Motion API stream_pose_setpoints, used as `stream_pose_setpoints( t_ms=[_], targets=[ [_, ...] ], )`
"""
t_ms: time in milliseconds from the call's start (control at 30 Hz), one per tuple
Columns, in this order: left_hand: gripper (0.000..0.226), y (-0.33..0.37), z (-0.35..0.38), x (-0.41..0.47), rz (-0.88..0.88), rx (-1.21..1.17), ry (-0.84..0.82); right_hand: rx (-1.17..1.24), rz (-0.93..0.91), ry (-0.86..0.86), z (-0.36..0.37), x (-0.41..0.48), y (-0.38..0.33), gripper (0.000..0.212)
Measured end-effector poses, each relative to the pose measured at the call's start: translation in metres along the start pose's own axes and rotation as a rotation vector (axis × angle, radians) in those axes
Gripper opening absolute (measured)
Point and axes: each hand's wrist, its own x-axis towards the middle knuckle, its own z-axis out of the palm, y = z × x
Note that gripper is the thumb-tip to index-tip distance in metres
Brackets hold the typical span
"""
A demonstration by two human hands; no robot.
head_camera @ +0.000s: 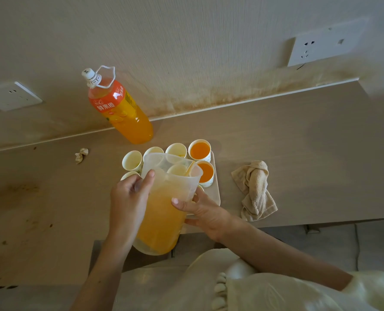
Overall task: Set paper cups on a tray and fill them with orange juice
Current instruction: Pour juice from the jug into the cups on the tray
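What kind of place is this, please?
Probably a home or small pantry counter, not certain: a long wooden worktop against the wall, power sockets above it, a juice bottle and a crumpled cloth on it.

cream tray (217, 194), white paper cups (132, 161) on it — two at its right side filled orange. behind the tray, the bottle (121, 108) has an orange-red label with white lettering.
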Motion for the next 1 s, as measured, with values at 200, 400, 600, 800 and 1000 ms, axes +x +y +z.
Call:
stream_pose_setpoints(
  t_ms=[200,400,600,800,1000],
  targets=[
    [0.060,-0.004,-0.007,-0.011,-0.014,-0.059,0.014,-0.022,-0.020,0.012,0.005,-0.006,0.001,0.091],
    [0.076,-0.012,-0.020,-0.024,-0.019,-0.043,-0.017,-0.019,0.027,-0.007,0.013,-0.008,0.018,0.101],
    [0.072,-0.024,-0.024,-0.039,-0.032,-0.028,-0.015,-0.026,0.078,-0.057,0.015,-0.013,0.033,0.092],
    [0.067,-0.033,-0.024,-0.048,-0.076,-0.034,-0.014,-0.016,0.086,-0.113,0.019,-0.016,0.043,0.092],
    [0.051,-0.036,-0.018,-0.052,-0.078,0.010,-0.033,0.006,0.123,-0.124,0.018,-0.013,0.053,0.115]
  ],
)
